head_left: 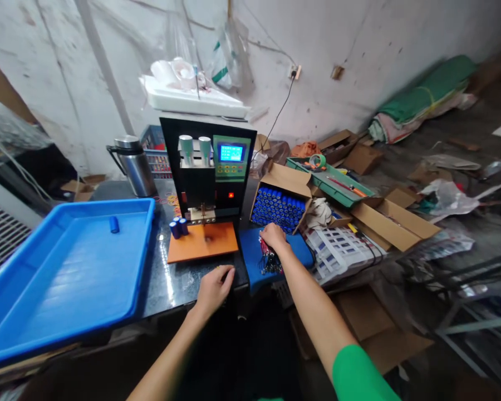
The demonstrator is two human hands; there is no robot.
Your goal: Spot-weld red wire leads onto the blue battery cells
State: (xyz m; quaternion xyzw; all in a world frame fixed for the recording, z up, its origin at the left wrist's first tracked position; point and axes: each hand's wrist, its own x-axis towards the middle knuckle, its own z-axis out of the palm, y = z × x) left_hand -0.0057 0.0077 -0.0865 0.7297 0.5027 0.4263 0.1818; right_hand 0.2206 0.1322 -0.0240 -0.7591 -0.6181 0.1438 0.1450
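My right hand [273, 236] rests palm down on a blue pad [254, 253], fingers curled over a bundle of small red and black wired parts [269, 260]. My left hand [214, 287] lies on the dark table [171, 281] near its front edge, fingers bent and close together; what they hold, if anything, is hidden. Just beyond it sits the orange platform [202, 242] of a black spot-welding machine [209, 167] with a lit blue screen. Three blue cylindrical cells [178, 227] stand on the platform's left corner.
A large blue tray [67, 273] holding one blue cell [114, 224] fills the left. A cardboard box of blue cells [278, 207] stands behind my right hand. A steel kettle [133, 165], a green toolbox [329, 181], white cell holders [338, 248] and open cartons surround the machine.
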